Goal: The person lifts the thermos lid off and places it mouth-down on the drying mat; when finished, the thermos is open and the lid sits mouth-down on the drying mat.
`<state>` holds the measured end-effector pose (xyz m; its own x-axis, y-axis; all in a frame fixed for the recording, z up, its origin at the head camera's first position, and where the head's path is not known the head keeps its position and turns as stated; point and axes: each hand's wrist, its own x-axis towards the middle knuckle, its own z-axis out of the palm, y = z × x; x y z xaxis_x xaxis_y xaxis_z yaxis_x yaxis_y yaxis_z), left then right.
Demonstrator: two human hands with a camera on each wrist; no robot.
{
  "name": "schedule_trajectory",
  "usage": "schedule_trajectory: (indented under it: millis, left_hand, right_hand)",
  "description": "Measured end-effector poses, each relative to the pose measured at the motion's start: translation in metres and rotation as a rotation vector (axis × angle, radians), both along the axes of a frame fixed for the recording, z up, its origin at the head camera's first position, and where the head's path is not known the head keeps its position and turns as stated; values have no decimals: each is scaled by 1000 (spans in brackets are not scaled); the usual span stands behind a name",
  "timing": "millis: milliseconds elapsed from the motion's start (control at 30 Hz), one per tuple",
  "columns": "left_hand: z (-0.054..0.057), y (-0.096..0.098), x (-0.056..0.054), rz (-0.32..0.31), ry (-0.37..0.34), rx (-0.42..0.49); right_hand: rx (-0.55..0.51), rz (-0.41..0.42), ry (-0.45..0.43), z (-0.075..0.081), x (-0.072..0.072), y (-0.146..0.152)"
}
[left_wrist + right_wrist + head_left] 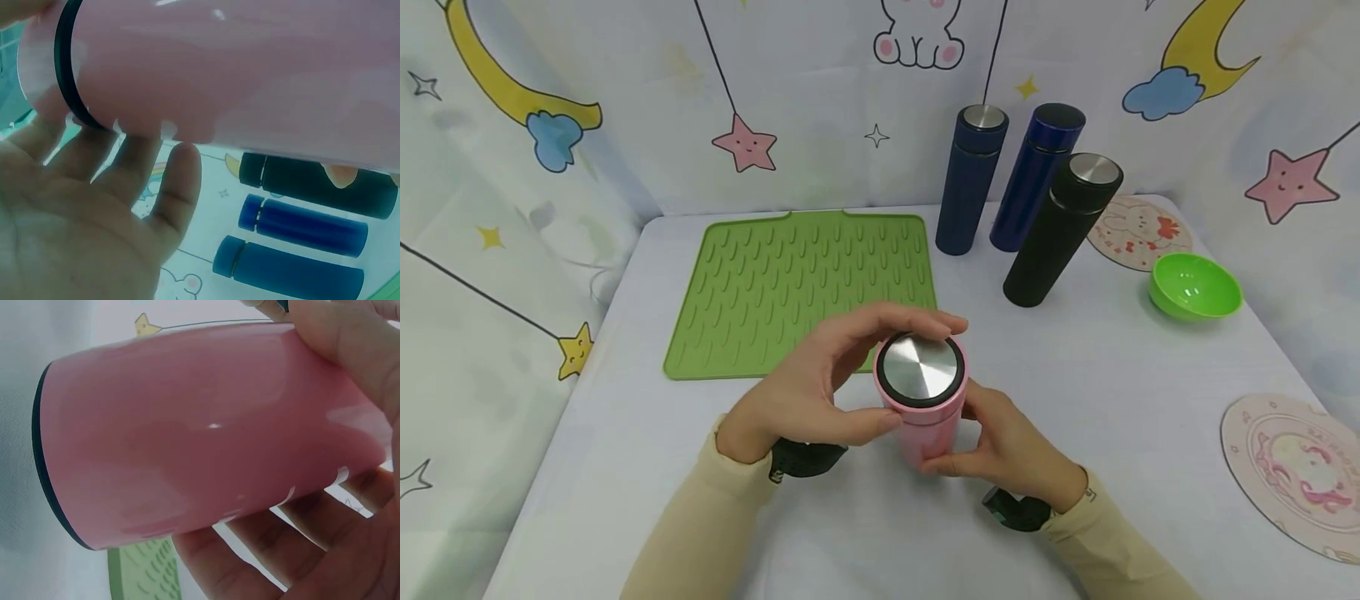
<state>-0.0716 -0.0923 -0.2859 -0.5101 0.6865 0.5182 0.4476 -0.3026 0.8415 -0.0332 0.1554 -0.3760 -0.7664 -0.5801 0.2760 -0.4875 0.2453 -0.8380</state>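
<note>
A pink thermos bottle (928, 437) with a steel-topped lid (921, 371) stands upright in front of me. My left hand (820, 383) grips it round the lid, thumb on the near side and fingers on the far side. Lower down, my right hand (1011, 442) holds the body between thumb and fingers. In the left wrist view the left fingers (134, 165) lie along the lid end of the pink bottle (237, 75), near a dark ring. The right wrist view has the right fingers (269, 544) under the body (200, 444), whose base has a black rim.
Behind the pink bottle lies a green ribbed mat (805, 283). To its right stand a dark blue bottle (966, 192), a glossy blue bottle (1030, 187) and a black bottle (1052, 237). A green bowl (1195, 287) and two round patterned mats (1300, 475) lie at the right.
</note>
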Motion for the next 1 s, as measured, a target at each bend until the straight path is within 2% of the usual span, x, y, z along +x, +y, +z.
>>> schedule_trajectory:
  millis: [267, 333, 400, 500, 700, 767, 867, 1000]
  left_hand:
    - [-1, 1, -4, -205, -13, 44]
    - [-1, 1, -5, -234, -12, 31]
    - [-1, 1, -4, -235, -5, 15]
    - [-1, 1, -3, -158, 4, 5]
    - [0, 4, 3, 172, 24, 16]
    - [1, 6, 4, 256, 27, 23]
    - [1, 9, 6, 344, 32, 41]
    - [3, 10, 8, 403, 21, 65]
  right_hand:
    - [-14, 92, 16, -3, 1, 1]
    - [-16, 121, 13, -4, 1, 1]
    - [-18, 142, 20, -4, 2, 0]
    - [-18, 132, 22, -4, 1, -1]
    - [10, -38, 38, -2, -1, -1]
    - [23, -84, 51, -2, -1, -1]
    - [35, -117, 62, -2, -1, -1]
    - [40, -131, 60, -4, -1, -1]
